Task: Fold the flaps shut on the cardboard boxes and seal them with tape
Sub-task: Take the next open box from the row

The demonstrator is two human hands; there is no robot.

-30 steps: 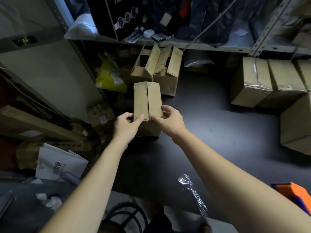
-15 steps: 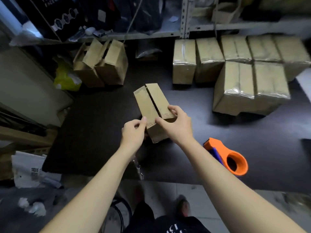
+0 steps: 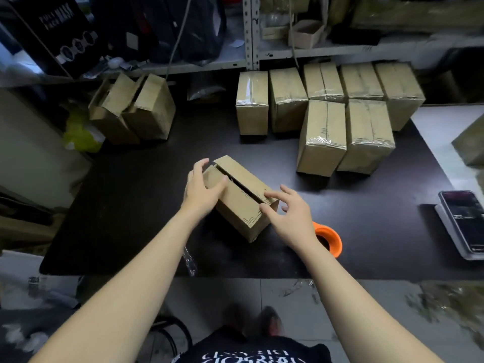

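Observation:
A small brown cardboard box (image 3: 239, 203) lies on the black table (image 3: 131, 218), turned at an angle, its two top flaps folded down with a narrow gap between them. My left hand (image 3: 203, 189) rests on the box's far left end, fingers spread over the flap. My right hand (image 3: 286, 214) hovers at the near right end, fingers apart, fingertips touching or just off the flap. An orange tape dispenser (image 3: 330, 241) sits on the table just behind my right wrist, partly hidden by it.
Several taped boxes (image 3: 322, 137) stand in rows at the back right. Two open boxes (image 3: 133, 111) stand at the back left under a metal shelf (image 3: 251, 58). A phone on a scale (image 3: 463, 221) lies at the right edge. A plastic strip (image 3: 190, 260) hangs off the front edge.
The box has come down from mid-air onto the table and turned clockwise. Both hands have loosened their grip; the view has swung right, revealing the phone and more taped boxes.

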